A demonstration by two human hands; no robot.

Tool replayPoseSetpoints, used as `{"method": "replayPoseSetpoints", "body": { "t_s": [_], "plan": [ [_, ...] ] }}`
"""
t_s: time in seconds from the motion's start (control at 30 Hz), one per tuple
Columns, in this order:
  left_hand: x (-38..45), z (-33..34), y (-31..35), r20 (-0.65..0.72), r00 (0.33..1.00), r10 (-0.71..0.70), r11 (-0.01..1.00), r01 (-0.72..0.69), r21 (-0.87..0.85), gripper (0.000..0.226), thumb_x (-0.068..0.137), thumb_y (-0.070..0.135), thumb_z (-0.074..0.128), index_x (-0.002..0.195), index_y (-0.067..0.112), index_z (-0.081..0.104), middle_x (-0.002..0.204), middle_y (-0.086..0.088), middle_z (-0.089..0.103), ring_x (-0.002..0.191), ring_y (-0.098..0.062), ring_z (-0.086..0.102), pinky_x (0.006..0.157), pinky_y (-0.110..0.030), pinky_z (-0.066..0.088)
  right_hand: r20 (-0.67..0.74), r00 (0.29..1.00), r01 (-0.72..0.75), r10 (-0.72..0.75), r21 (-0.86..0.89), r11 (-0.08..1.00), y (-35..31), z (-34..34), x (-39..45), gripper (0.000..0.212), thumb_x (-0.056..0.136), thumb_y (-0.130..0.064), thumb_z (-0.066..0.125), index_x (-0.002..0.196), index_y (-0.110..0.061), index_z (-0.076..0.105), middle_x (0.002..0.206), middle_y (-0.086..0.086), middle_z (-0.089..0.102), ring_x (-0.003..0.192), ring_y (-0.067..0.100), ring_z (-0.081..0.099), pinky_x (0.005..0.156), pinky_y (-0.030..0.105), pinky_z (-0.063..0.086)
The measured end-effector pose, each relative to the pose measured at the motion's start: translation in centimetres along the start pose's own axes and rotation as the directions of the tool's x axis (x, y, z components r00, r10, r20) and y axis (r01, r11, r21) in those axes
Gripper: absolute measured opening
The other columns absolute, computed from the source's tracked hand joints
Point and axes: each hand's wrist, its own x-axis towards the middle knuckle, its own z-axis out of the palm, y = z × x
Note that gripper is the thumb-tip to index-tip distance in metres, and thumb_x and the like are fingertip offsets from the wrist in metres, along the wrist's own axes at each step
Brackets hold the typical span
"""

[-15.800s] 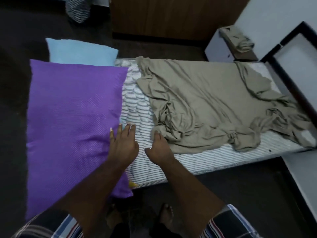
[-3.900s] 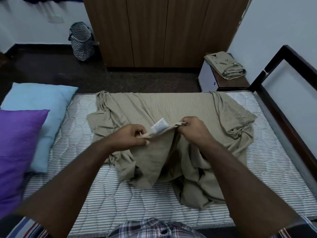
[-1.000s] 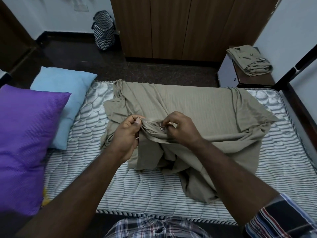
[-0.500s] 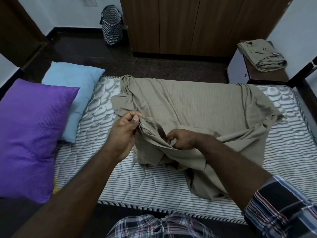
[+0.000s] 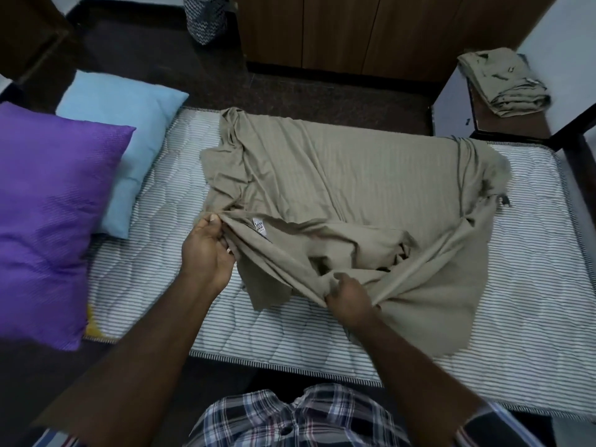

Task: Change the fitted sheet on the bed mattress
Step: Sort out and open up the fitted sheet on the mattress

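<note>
On the mattress [image 5: 532, 285], both hands [image 5: 206, 250] [image 5: 350, 298] clutch the beige sheet [image 5: 354, 175].

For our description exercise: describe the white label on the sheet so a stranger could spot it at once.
Start at the striped mattress and the loose beige sheet on it. Follow its near edge to where the left hand pinches it. Beside those fingers sits the label, the only small white tag with dark print on the plain fabric.

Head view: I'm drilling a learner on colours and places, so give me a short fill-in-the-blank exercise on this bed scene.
1. Both hands, left hand and right hand, grip the ____ sheet.
2. The purple pillow partly covers the ____ pillow.
3. The folded cloth rests on the ____ beside the bed.

Missing words: beige; blue; nightstand
</note>
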Motion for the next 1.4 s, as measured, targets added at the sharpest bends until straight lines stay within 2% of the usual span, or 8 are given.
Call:
{"method": "replayPoseSetpoints", "body": {
  "t_s": [0.27, 0.47, 0.63, 0.8, 1.0, 1.13, 1.27, 1.4],
  "plan": [
    [1.1, -3.6, -4.5, -0.192, 0.969, -0.157, 0.977, 0.123, -0.177, 0.040, 0.107, 0.017, 0.036, 0.141, 0.000, 0.047, 0.145, -0.023, 0.051, 0.131, -0.035, 0.054, 0.109, -0.048, 0.046, 0.133, 0.991, 0.014, -0.019, 0.042, 0.999, 1.1, 2.9, 2.3, 0.075, 0.083, -0.023, 0.070, 0.149, -0.011, 0.038, 0.139, 0.016, 0.053, 0.129, 0.032, 0.051, 0.103, 0.034, 0.043],
    [0.3, -5.2, -4.8, -0.172, 0.970, -0.171, 0.974, 0.140, -0.179, 0.043, 0.107, 0.020, 0.035, 0.143, -0.002, 0.046, 0.138, -0.025, 0.057, 0.126, -0.037, 0.059, 0.108, -0.051, 0.045, 0.304, 0.887, 0.364, -0.349, 0.007, 0.931, -2.4, 1.8, 4.7, 0.056, 0.075, -0.024, 0.075, 0.128, -0.013, 0.066, 0.128, 0.004, 0.067, 0.119, 0.019, 0.061, 0.101, 0.024, 0.045],
    [-0.5, -5.7, -4.1, -0.153, 0.976, -0.157, 0.975, 0.128, -0.184, 0.031, 0.107, 0.020, 0.038, 0.126, 0.004, 0.057, 0.136, -0.021, 0.059, 0.123, -0.034, 0.061, 0.100, -0.046, 0.053, 0.368, 0.862, 0.341, -0.349, 0.088, 0.936, -4.8, 0.1, 4.6, 0.014, 0.072, -0.012, 0.079, 0.083, -0.019, 0.073, 0.084, -0.004, 0.072, 0.078, 0.009, 0.064, 0.076, 0.030, 0.053],
    [-1.0, -6.0, -3.7, -0.079, 0.983, -0.164, 0.977, 0.150, -0.153, 0.024, 0.106, 0.018, 0.038, 0.109, 0.008, 0.060, 0.113, -0.016, 0.070, 0.111, -0.031, 0.067, 0.090, -0.042, 0.058, 0.386, 0.878, 0.057, -0.283, 0.503, 0.862, -6.1, -0.6, 3.8, 0.020, 0.088, 0.004, 0.058, 0.104, 0.005, 0.070, 0.093, 0.010, 0.072, 0.075, 0.010, 0.062, 0.055, 0.019, 0.043],
    [-1.2, -5.6, -3.2, -0.025, 0.986, -0.164, 0.976, 0.159, -0.149, 0.030, 0.106, 0.018, 0.039, 0.130, 0.005, 0.050, 0.140, -0.028, 0.054, 0.126, -0.038, 0.058, 0.105, -0.048, 0.049, 0.430, 0.814, 0.224, -0.389, 0.385, 0.895, -7.1, 0.1, 3.9, 0.027, 0.078, -0.013, 0.079, 0.102, -0.027, 0.076, 0.100, -0.007, 0.076, 0.102, 0.012, 0.069, 0.102, 0.036, 0.051],
    [-1.0, -5.6, -3.0, -0.017, 0.989, -0.150, 0.978, 0.146, -0.147, 0.034, 0.105, 0.018, 0.040, 0.135, 0.004, 0.048, 0.140, -0.028, 0.054, 0.128, -0.039, 0.056, 0.110, -0.050, 0.044, 0.281, 0.848, 0.398, -0.449, 0.222, 0.890, -7.3, -0.2, 3.7, 0.015, 0.079, -0.017, 0.079, 0.093, -0.023, 0.078, 0.091, -0.009, 0.076, 0.090, 0.007, 0.069, 0.090, 0.033, 0.054],
    [-1.2, -5.4, -2.6, 0.020, 0.991, -0.136, 0.986, 0.137, -0.096, 0.022, 0.106, 0.019, 0.039, 0.106, 0.007, 0.058, 0.108, -0.017, 0.067, 0.100, -0.028, 0.068, 0.087, -0.038, 0.059, 0.049, 0.884, 0.447, -0.466, 0.207, 0.870, -7.7, -1.0, 4.1, 0.009, 0.086, -0.017, 0.066, 0.091, -0.020, 0.072, 0.086, -0.007, 0.074, 0.084, 0.010, 0.067, 0.084, 0.037, 0.053],
    [-1.6, -4.9, -2.3, 0.090, 0.987, -0.130, 0.989, 0.136, -0.056, 0.022, 0.104, 0.019, 0.040, 0.095, 0.013, 0.060, 0.098, -0.009, 0.067, 0.092, -0.022, 0.066, 0.084, -0.035, 0.058, -0.023, 0.825, 0.565, -0.565, 0.003, 0.825, -8.6, -1.5, 4.5, 0.023, 0.087, -0.013, 0.061, 0.109, -0.017, 0.064, 0.100, 0.001, 0.071, 0.093, 0.020, 0.064, 0.079, 0.033, 0.048]
  ]
}}
